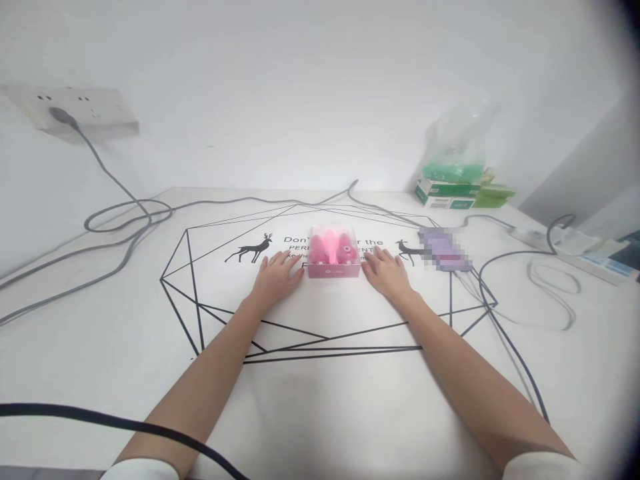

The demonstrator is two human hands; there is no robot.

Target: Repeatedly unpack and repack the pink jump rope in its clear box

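the clear-topped pink box [334, 271] sits on the tabletop [320, 407] between the left hand [277, 277] and right hand [389, 273], each grip loosely apart, holding nothing, and seems light, slick and easily dented, best held gently by its sides.

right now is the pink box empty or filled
Not empty: pink items show through the see-through upper part of the pink box.

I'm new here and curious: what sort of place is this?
Perhaps a home or office, judging by the white desk, the wall socket and the plug in it; I can't tell which.
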